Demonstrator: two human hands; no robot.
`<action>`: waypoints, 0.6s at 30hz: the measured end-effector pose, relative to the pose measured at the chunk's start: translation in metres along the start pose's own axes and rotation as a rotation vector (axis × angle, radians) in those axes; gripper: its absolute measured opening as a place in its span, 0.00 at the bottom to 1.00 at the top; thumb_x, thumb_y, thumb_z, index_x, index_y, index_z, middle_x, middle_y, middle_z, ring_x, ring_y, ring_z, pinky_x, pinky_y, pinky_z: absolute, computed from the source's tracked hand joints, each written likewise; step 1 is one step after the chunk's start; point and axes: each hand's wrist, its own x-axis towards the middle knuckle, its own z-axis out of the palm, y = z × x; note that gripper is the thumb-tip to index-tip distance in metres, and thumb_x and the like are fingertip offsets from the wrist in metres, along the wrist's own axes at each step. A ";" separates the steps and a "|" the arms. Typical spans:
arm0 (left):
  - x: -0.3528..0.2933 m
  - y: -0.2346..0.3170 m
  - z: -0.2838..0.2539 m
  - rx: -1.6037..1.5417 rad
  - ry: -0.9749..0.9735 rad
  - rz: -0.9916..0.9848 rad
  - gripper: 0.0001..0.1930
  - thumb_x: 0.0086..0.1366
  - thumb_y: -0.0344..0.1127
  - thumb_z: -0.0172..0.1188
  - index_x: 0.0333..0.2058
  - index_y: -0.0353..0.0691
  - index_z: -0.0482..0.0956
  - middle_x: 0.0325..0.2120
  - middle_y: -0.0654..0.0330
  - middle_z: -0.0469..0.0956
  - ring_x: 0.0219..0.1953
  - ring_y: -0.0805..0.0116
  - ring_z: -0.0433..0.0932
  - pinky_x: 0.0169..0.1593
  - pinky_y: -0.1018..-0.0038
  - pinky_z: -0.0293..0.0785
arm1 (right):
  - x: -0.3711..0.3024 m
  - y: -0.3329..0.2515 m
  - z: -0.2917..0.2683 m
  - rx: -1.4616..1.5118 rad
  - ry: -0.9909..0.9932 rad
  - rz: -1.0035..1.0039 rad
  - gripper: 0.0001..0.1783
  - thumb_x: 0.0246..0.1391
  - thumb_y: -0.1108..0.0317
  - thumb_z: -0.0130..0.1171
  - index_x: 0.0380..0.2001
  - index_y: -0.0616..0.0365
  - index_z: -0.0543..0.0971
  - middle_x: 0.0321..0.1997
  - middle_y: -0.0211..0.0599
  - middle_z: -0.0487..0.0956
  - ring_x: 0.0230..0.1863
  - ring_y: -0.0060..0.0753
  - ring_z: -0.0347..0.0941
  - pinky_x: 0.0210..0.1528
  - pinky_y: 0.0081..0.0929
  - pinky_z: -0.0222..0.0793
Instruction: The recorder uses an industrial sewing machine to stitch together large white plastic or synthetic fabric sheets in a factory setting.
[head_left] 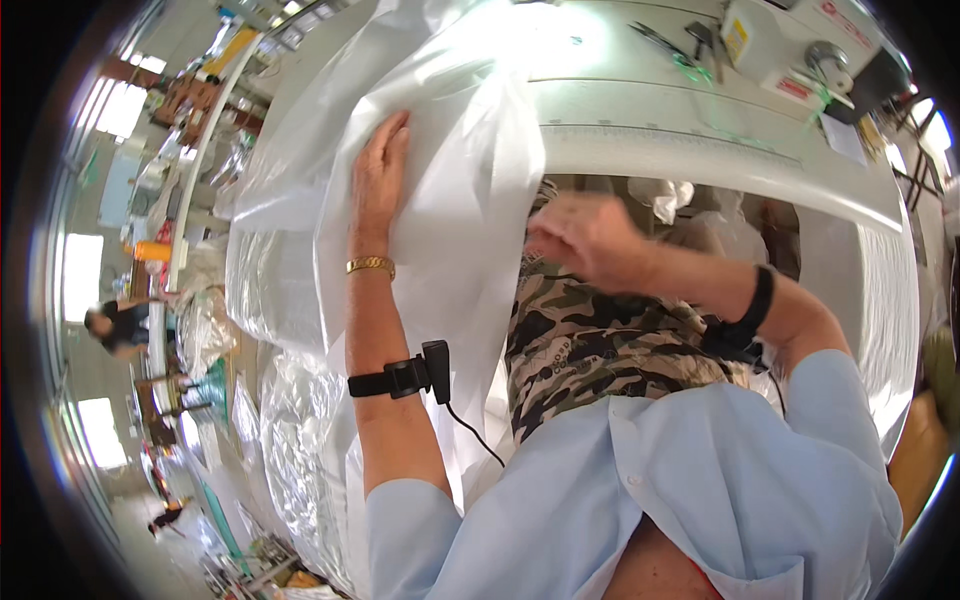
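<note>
White film (450, 150) under L hand (380, 172); R hand (592, 242) blurred over lap.
Film runs from table (610, 97) down beside camo trousers (600, 345), on their L. L hand rests on it, fingers close together. R hand nr film's R edge; too blurred, can't tell if fingers pinch anything. Dark tools (700, 38) on table, nr white machine (790, 50), far R.

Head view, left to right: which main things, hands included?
Orange cylindrical object → person's bare left hand, spread on translucent white plastic sheeting → bare right hand, motion-blurred → dark-headed, thin-handled tool → white boxy machine.
</note>
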 end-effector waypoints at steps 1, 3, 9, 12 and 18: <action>0.003 0.003 0.002 0.005 0.023 -0.052 0.19 0.72 0.43 0.49 0.54 0.38 0.75 0.52 0.54 0.77 0.56 0.59 0.74 0.60 0.67 0.68 | -0.015 -0.005 0.019 0.223 -0.074 0.313 0.14 0.54 0.58 0.63 0.32 0.59 0.77 0.28 0.41 0.78 0.30 0.41 0.75 0.33 0.36 0.73; 0.008 0.015 0.005 0.080 -0.004 -0.045 0.19 0.71 0.43 0.50 0.55 0.41 0.75 0.53 0.56 0.77 0.57 0.60 0.74 0.60 0.68 0.68 | -0.038 0.000 0.066 0.489 -0.164 0.629 0.24 0.54 0.47 0.62 0.30 0.61 0.76 0.27 0.44 0.77 0.29 0.43 0.75 0.34 0.39 0.71; 0.013 0.005 0.006 0.064 -0.026 -0.069 0.24 0.71 0.49 0.51 0.58 0.40 0.73 0.55 0.56 0.75 0.58 0.60 0.73 0.61 0.67 0.67 | -0.036 -0.018 0.103 0.286 -0.486 0.554 0.29 0.51 0.41 0.61 0.29 0.63 0.76 0.24 0.48 0.78 0.30 0.49 0.78 0.34 0.46 0.71; 0.010 0.011 0.005 0.073 -0.026 -0.063 0.26 0.70 0.52 0.51 0.57 0.39 0.73 0.55 0.55 0.75 0.59 0.60 0.72 0.61 0.67 0.68 | -0.021 -0.039 0.070 0.028 -0.584 0.336 0.21 0.54 0.51 0.60 0.29 0.62 0.78 0.24 0.47 0.79 0.31 0.48 0.80 0.33 0.43 0.72; 0.016 0.014 0.008 0.098 -0.049 -0.042 0.26 0.70 0.53 0.51 0.58 0.39 0.73 0.56 0.54 0.75 0.60 0.60 0.72 0.62 0.66 0.67 | 0.010 -0.033 0.083 -0.197 -0.569 0.022 0.06 0.51 0.66 0.58 0.27 0.56 0.77 0.22 0.43 0.78 0.29 0.44 0.79 0.30 0.41 0.71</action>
